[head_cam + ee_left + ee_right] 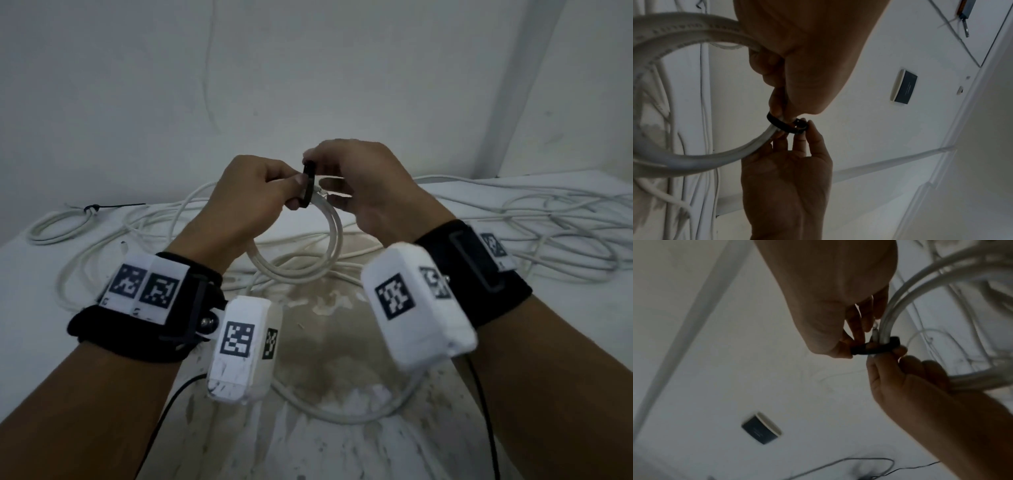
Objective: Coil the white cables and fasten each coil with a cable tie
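Observation:
I hold a small coil of white cable [330, 246] up above the table with both hands. A black cable tie [308, 186] loops around the top of the coil. My left hand [296, 193] grips the coil's strands right at the tie, thumb on top. My right hand [313, 161] pinches the tie at its upper end. In the left wrist view the tie [790, 125] wraps the coil [684, 42], with the right hand's fingertips [809, 128] on its head. In the right wrist view the tie [875, 349] sits between both hands; a cable end [874, 332] sticks out beside it.
Loose white cables [548, 219] sprawl across the back and right of the stained white table [325, 359]. A coil bound with a black tie [92, 208] lies at the far left. One white cable [342, 414] curves near the front. A wall stands close behind.

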